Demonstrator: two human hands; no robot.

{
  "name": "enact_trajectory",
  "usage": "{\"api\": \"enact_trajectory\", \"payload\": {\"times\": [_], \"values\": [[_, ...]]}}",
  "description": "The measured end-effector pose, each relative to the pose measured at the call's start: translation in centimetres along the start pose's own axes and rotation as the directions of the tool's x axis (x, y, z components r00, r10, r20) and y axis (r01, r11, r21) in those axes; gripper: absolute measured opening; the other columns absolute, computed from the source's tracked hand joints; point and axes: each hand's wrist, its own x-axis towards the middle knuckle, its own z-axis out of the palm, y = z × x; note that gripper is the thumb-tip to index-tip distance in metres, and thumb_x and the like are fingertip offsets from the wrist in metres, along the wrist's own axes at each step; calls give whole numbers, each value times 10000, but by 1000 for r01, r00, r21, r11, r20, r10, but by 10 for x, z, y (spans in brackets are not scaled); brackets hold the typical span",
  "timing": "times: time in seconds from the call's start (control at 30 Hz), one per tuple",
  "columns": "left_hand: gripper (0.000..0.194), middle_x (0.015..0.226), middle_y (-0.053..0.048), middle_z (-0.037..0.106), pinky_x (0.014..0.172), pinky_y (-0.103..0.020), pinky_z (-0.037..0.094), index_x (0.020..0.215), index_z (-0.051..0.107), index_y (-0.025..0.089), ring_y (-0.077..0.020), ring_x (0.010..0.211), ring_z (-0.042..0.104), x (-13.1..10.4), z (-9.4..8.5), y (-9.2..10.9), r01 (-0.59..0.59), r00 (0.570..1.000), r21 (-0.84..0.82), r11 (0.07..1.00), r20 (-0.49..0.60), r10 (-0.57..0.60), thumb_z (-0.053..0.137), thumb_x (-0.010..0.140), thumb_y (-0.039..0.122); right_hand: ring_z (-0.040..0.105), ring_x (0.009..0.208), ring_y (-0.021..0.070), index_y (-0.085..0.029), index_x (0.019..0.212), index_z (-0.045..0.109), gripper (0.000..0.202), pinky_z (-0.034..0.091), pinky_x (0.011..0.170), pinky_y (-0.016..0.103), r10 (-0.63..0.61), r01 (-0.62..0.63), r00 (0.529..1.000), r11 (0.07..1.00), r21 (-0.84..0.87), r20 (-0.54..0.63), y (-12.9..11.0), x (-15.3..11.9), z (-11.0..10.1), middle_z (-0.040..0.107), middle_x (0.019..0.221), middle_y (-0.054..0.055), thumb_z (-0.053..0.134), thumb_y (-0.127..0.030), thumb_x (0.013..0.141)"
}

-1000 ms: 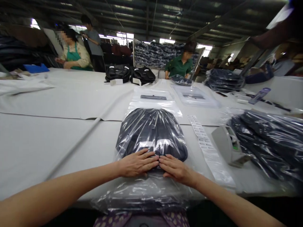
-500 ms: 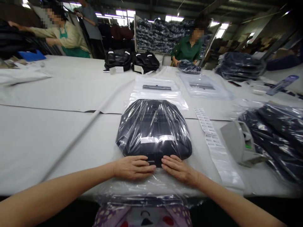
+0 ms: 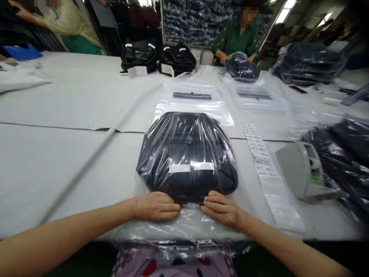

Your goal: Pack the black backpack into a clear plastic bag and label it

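A black bag (image 3: 187,148) lies inside a clear plastic bag (image 3: 184,227) on the white table in front of me. Two white strips cross its lower part. My left hand (image 3: 157,206) rests with fingers stretched out along the near edge of the black bag, pressing on the plastic. On the other side of that edge, my right hand (image 3: 223,209) lies with its fingers extended, touching the plastic near the corner. The loose end of the plastic hangs over the table's front edge toward my purple patterned apron (image 3: 173,265).
A strip of labels (image 3: 261,154) and a grey-white dispenser (image 3: 301,169) stand right of the bag, beside plastic-wrapped dark bags (image 3: 343,154). Flat clear bags (image 3: 193,88) lie beyond. Two black bags (image 3: 140,55) sit farther back. A person in green (image 3: 235,38) handles a wrapped bag opposite.
My hands have slid slightly apart along the near edge of the bag. The view has tilted downward. The person opposite has lifted the wrapped bag a little.
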Motion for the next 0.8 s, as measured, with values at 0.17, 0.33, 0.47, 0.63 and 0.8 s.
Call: {"api": "enact_trajectory", "payload": {"times": [0.17,0.33,0.47,0.63,0.8], "values": [[384,1198,-159,559,910,-312,438,1279,379,142,-233,1069,545,-1,1,13,207,977,-266,941,107,-184,273,948,304,356,1287,248,-50,1272,445,589,248,1093,460,31,-114,922,974,194,386,-6,1,-31,539,1252,186,548,-415,821],[829,1077,-176,582,816,-353,477,1244,377,97,-287,927,592,10,-10,28,387,922,-396,833,150,-357,550,694,693,134,1371,314,-127,1321,377,812,16,1094,555,42,-242,771,942,231,636,-19,10,-59,272,1452,202,636,-553,679],[1001,1070,-175,557,824,-384,458,1220,408,104,-306,916,568,17,-17,40,378,926,-336,863,156,-344,637,501,762,22,1369,360,-128,1171,508,636,7,1081,582,112,-247,728,963,106,676,-37,12,-54,92,1489,230,687,-462,659],[988,1251,-226,421,931,-482,383,1350,291,138,-376,1106,457,13,-5,58,416,906,-108,903,139,-401,666,597,657,108,1371,309,-128,928,573,153,152,1082,579,182,-197,824,980,-31,536,-43,0,-34,281,1446,207,525,-107,784],[702,1305,-215,381,1021,-531,291,1318,316,145,-350,1214,367,8,11,70,441,897,-52,896,63,-438,641,724,330,217,1355,230,-109,968,558,215,267,1072,539,189,-192,900,981,-31,393,-31,-13,-19,492,1320,161,361,-67,892]]}}
